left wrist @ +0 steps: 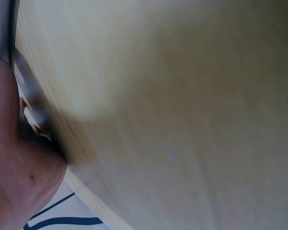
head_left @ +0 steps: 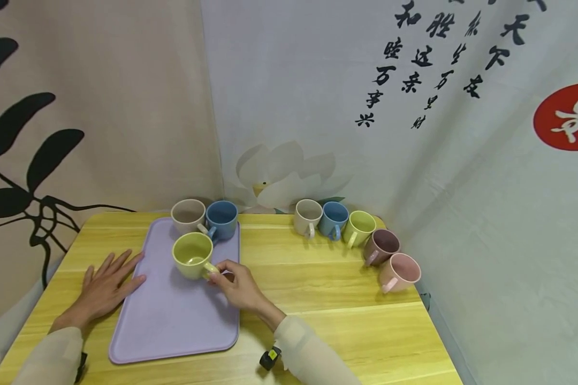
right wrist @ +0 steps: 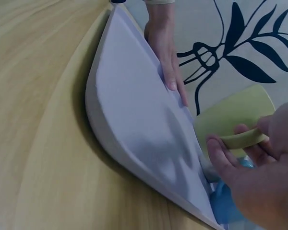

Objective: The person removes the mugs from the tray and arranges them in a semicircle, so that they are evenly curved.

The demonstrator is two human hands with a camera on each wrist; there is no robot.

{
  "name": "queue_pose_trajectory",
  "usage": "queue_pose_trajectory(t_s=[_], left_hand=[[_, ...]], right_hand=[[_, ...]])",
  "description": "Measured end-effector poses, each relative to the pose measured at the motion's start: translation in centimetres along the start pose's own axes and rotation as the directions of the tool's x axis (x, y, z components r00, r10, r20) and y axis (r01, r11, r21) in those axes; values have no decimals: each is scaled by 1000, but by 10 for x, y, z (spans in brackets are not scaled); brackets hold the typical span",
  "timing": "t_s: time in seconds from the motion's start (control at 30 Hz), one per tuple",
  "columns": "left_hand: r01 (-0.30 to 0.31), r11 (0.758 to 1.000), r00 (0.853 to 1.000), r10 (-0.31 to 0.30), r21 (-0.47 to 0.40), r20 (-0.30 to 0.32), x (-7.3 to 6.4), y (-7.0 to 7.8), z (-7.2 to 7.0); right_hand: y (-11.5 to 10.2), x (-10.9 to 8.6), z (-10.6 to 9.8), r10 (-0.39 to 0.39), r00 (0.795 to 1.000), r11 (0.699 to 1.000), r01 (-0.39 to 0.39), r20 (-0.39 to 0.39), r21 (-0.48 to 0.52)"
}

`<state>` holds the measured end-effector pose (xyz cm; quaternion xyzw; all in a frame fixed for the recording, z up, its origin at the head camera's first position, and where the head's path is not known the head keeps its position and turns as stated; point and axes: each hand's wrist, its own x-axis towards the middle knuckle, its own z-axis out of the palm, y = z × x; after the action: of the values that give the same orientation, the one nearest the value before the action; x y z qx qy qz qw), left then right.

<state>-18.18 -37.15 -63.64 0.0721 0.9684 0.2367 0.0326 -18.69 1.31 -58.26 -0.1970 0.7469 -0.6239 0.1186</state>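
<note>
One glossy, round cup (head_left: 191,255); right hand (head_left: 242,289) pinches its handle (right wrist: 240,139).

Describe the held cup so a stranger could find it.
Find the lilac tray on the wooden table. Over it, the right hand holds a cup by the handle. It is yellow-green, unlike the beige cup and blue cup behind.

Held yellow-green round cup (head_left: 189,263): smooth, glossy, ceramic look. Lavender rectangular tray (head_left: 168,323): smooth matt plastic look. Yellow wood-grain tabletop (head_left: 318,278): slight sheen. Pale printed cloth backdrop (head_left: 289,80): matt, softly creased.
</note>
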Motion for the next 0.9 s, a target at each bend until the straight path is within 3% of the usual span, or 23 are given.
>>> queue_pose_trajectory(t_s=[0.17,0.43,0.6,0.9], left_hand=[[-7,1000,1000,7,0,-10,-1,-1,0],[-19,1000,1000,19,-7,-22,-2,-1,1],[-15,1000,1000,15,-14,-10,-2,1,-1],[-14,1000,1000,14,-15,0,-1,1,-2]], right_hand=[[-4,-13,-14,-34,999,998,33,23,53],[-4,-30,-40,-55,998,998,55,15,23],[-2,-38,-57,-66,998,996,67,-16,64],[3,-45,-89,-92,989,995,97,-113,35]])
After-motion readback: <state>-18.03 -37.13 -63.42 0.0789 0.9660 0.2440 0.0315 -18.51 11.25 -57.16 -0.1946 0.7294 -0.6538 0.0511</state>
